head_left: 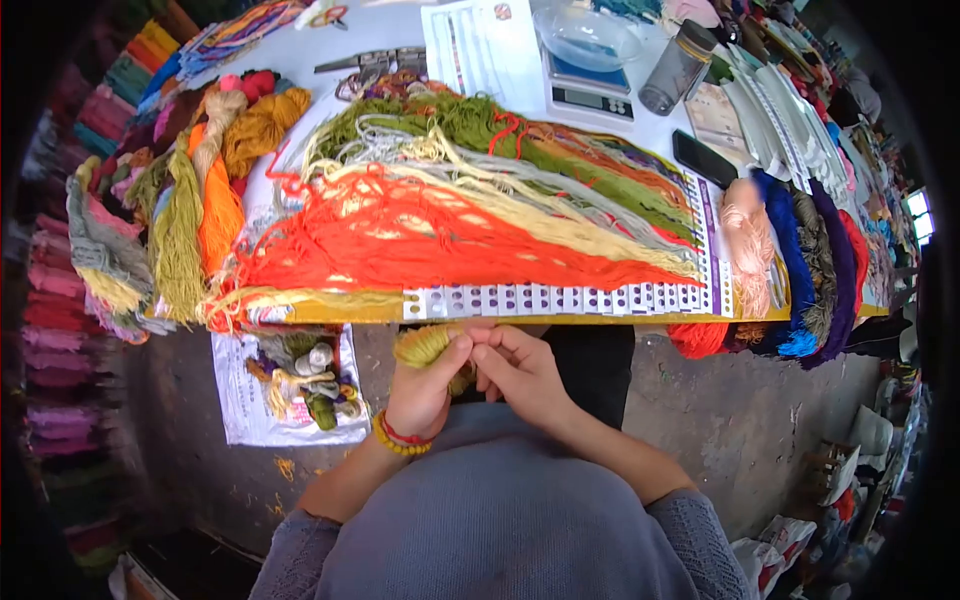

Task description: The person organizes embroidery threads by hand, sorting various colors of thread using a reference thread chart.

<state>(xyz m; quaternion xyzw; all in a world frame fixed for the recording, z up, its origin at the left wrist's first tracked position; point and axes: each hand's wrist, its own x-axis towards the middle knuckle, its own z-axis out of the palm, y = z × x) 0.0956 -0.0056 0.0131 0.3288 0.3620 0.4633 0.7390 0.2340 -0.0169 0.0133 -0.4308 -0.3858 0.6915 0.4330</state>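
My left hand (425, 390) is closed around a yellow-green skein of yarn (420, 346), just below the table's front edge. My right hand (522, 372) meets it at the fingertips, pinched; what lies between those fingers is too small to make out. Above both hands, a wide spread of red yarn (400, 245) covers the table, with cream, grey and green strands behind it. Along the front edge runs a row of white cards with punched holes (570, 300), under the ends of the yarn.
On the table are a digital scale (592, 100) with a clear bowl (588, 38), a jar (680, 68), a phone (703, 158) and a printed sheet (482, 58). Skeins (215, 200) hang at the left, others (790, 255) at the right. A plastic bag (240, 400) with yarn lies below.
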